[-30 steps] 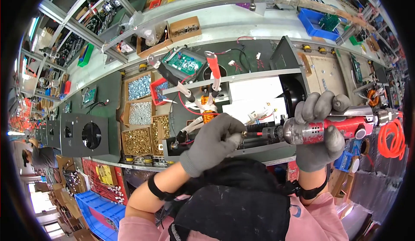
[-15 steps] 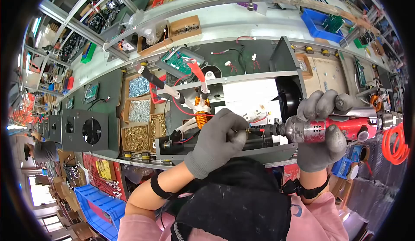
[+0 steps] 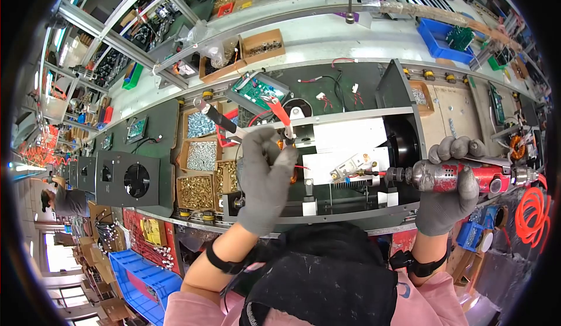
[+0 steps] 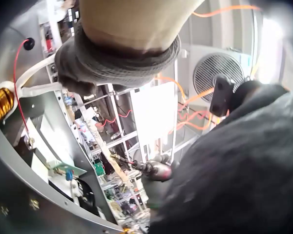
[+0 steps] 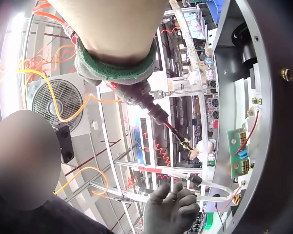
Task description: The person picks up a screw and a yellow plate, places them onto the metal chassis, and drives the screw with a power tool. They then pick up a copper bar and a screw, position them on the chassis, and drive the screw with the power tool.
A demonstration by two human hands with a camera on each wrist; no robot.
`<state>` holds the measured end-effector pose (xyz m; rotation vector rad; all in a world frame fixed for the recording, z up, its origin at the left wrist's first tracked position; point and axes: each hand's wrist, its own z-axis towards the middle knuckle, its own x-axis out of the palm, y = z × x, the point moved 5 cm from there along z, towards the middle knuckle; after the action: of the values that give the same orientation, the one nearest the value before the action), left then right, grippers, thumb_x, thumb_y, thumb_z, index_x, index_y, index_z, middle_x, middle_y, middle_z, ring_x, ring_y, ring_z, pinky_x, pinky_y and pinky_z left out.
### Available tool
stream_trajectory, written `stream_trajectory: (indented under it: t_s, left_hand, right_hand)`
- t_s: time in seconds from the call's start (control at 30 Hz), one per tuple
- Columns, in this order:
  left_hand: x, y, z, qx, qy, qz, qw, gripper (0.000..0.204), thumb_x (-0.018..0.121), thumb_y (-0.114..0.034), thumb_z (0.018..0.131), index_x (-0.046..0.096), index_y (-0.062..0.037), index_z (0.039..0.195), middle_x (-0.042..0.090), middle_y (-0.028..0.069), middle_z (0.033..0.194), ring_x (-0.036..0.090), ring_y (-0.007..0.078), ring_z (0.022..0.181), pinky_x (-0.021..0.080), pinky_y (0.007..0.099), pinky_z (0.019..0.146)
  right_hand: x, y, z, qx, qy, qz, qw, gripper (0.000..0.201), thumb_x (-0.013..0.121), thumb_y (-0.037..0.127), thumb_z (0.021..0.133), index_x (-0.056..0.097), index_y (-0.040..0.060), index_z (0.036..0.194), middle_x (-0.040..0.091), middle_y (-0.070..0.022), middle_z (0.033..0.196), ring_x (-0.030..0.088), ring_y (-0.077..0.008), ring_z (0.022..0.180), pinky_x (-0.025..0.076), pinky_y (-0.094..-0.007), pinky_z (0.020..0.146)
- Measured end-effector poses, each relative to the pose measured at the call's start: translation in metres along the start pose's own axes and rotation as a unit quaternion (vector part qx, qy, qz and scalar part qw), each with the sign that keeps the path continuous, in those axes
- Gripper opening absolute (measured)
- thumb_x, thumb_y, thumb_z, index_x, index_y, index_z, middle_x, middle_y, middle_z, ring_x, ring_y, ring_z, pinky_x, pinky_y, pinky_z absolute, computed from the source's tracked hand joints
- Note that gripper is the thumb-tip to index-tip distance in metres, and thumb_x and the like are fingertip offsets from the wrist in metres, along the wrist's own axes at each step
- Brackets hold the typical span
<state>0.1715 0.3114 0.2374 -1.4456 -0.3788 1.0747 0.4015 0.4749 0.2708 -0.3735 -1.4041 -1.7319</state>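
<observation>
My gloved right hand [image 3: 447,200] grips a red and grey power screwdriver [image 3: 456,177], also visible in the right wrist view [image 5: 136,95]. A small brass-coloured fastener [image 5: 186,144] sits at its bit's tip. The bit hovers over a grey metal chassis [image 3: 350,214] near a small circuit board [image 5: 234,148]. Fingers bent, my gloved left hand [image 3: 263,183] is at the thick cables, one with a red sleeve [image 3: 279,111], one with a black sleeve [image 3: 219,117]. It partly covers the orange coil; whether it grips a cable, I cannot tell.
Boxes of brass screws [image 3: 196,192] and silver fasteners [image 3: 201,156] stand left of the chassis, near a green board [image 3: 257,89]. A black fan housing [image 3: 127,181] is farther left. A red coiled hose [image 3: 530,218] hangs at right.
My left hand has left the screwdriver's bit and moved left and up to the cables. The screwdriver is still in my right hand, and the brass fastener at its tip is uncovered.
</observation>
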Motion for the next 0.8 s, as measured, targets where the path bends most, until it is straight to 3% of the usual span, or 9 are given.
stream_trajectory:
  t_s: [0.13,0.2,0.33,0.43,0.6,0.67,0.7,0.73,0.8]
  left_hand:
    - [0.015,-0.022,0.029,0.254,-0.056,0.209,0.943,0.022,0.060,-0.019,0.086,0.057,-0.0029,0.101,0.056,0.0093,0.080,0.056,0.0262,0.070,0.043,0.0355,0.061]
    - [0.019,-0.015,0.043,0.256,-0.051,0.190,0.946,0.019,0.056,-0.021,0.089,0.061,-0.0038,0.095,0.056,0.0134,0.082,0.055,0.0321,0.075,0.043,0.0387,0.064]
    - [-0.003,0.032,0.071,-0.012,-0.076,-0.059,0.995,0.027,0.047,-0.027,0.095,0.057,-0.0026,0.099,0.055,0.0098,0.078,0.054,0.0232,0.064,0.043,0.0381,0.060]
    - [-0.005,0.055,0.085,-0.230,-0.076,-0.416,0.877,0.029,0.038,-0.029,0.098,0.051,-0.0037,0.103,0.052,0.0067,0.074,0.048,0.0176,0.054,0.043,0.0351,0.052]
    - [-0.001,0.058,0.082,-0.344,0.021,-0.430,0.835,0.026,0.042,-0.027,0.098,0.052,-0.0085,0.114,0.043,-0.0003,0.068,0.043,0.0118,0.056,0.037,0.0291,0.051]
    - [-0.004,0.035,0.091,-0.101,0.099,-0.043,0.989,0.031,0.046,-0.028,0.097,0.052,-0.0107,0.121,0.048,0.0003,0.071,0.046,0.0099,0.059,0.041,0.0290,0.053]
    - [0.005,0.021,0.088,0.088,0.143,0.097,0.981,0.033,0.049,-0.028,0.096,0.053,-0.0090,0.122,0.056,0.0016,0.075,0.053,0.0108,0.066,0.047,0.0303,0.060]
    - [0.015,0.016,0.083,0.145,0.195,0.063,0.968,0.028,0.056,-0.024,0.090,0.058,-0.0128,0.116,0.066,0.0135,0.089,0.064,0.0260,0.072,0.048,0.0342,0.061]
    - [0.031,0.010,0.084,0.184,0.348,0.196,0.898,0.031,0.055,-0.034,0.090,0.063,-0.0101,0.109,0.067,0.0099,0.088,0.065,0.0219,0.081,0.050,0.0333,0.069]
  right_hand:
    - [0.006,-0.002,0.002,-0.025,-0.001,0.007,1.000,0.043,0.064,0.014,0.073,0.050,0.0049,0.113,0.053,-0.0089,0.093,0.049,-0.0210,0.083,0.043,-0.0350,0.074]
    - [0.007,-0.003,0.001,-0.030,-0.004,0.003,1.000,0.043,0.064,0.013,0.073,0.050,0.0045,0.113,0.053,-0.0090,0.093,0.048,-0.0211,0.082,0.043,-0.0352,0.074]
    - [0.003,-0.009,-0.003,-0.050,-0.011,-0.012,0.999,0.041,0.063,0.012,0.074,0.051,0.0035,0.112,0.053,-0.0095,0.093,0.049,-0.0221,0.083,0.044,-0.0360,0.074]
    - [-0.004,-0.019,-0.010,-0.041,-0.053,-0.004,0.998,0.039,0.062,0.011,0.074,0.051,0.0032,0.111,0.054,-0.0107,0.093,0.051,-0.0234,0.084,0.046,-0.0363,0.075]
    - [-0.017,-0.035,-0.015,-0.043,-0.100,-0.004,0.994,0.038,0.061,0.011,0.075,0.051,0.0032,0.111,0.053,-0.0112,0.094,0.051,-0.0232,0.086,0.046,-0.0362,0.077]
    - [-0.019,-0.033,-0.018,-0.049,-0.107,-0.006,0.993,0.038,0.061,0.012,0.075,0.051,0.0033,0.111,0.053,-0.0111,0.095,0.050,-0.0227,0.087,0.045,-0.0362,0.077]
    - [-0.020,-0.032,-0.019,-0.053,-0.108,-0.001,0.993,0.038,0.061,0.012,0.076,0.051,0.0034,0.112,0.052,-0.0109,0.096,0.049,-0.0223,0.088,0.044,-0.0363,0.077]
    - [-0.021,-0.030,-0.021,-0.053,-0.112,-0.008,0.992,0.038,0.061,0.012,0.076,0.051,0.0034,0.112,0.052,-0.0109,0.096,0.049,-0.0223,0.088,0.044,-0.0363,0.077]
    - [-0.021,-0.023,-0.028,-0.078,-0.115,-0.017,0.990,0.039,0.062,0.013,0.078,0.050,0.0036,0.114,0.049,-0.0100,0.096,0.046,-0.0212,0.086,0.043,-0.0357,0.076]
